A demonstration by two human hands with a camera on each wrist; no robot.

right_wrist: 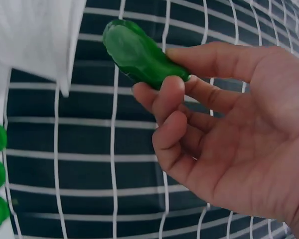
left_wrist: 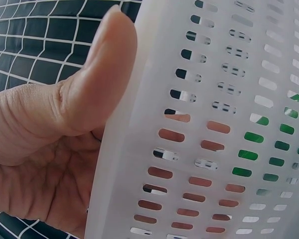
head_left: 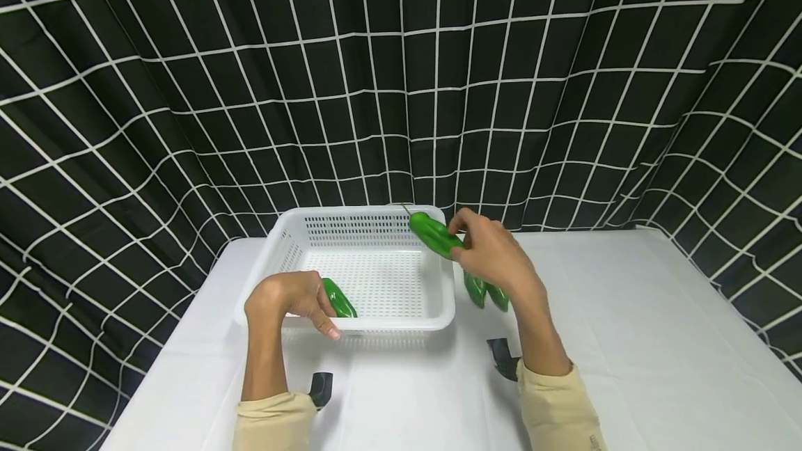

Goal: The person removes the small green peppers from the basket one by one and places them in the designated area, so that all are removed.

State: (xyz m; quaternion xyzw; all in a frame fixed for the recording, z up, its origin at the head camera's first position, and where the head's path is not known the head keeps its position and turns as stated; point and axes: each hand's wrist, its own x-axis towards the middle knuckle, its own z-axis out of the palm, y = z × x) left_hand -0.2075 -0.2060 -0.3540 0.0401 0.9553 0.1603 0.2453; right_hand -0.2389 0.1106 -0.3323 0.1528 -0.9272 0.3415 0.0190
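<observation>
A white perforated plastic basket (head_left: 401, 324) sits on the table. My left hand (head_left: 294, 298) grips its near rim toward the left, thumb outside and fingers inside; in the left wrist view, the fingers show through the slots of the basket wall (left_wrist: 154, 114). Inside, next to those fingers, lies one green pepper (head_left: 340, 299). Over the basket's right rim, my right hand (head_left: 495, 252) pinches another green pepper (head_left: 434, 234) by its lower end, the thin stem pointing up and left. The right wrist view has this pepper (right_wrist: 139, 55) between thumb and fingertips.
More green peppers (head_left: 475, 289) lie on the white table (head_left: 626, 339) just right of the basket, partly covered by my right hand and wrist. A black curtain with a white grid (head_left: 388, 103) hangs behind and along both sides. Dark wrist-mounted pieces (head_left: 501, 359) stick out near both sleeves.
</observation>
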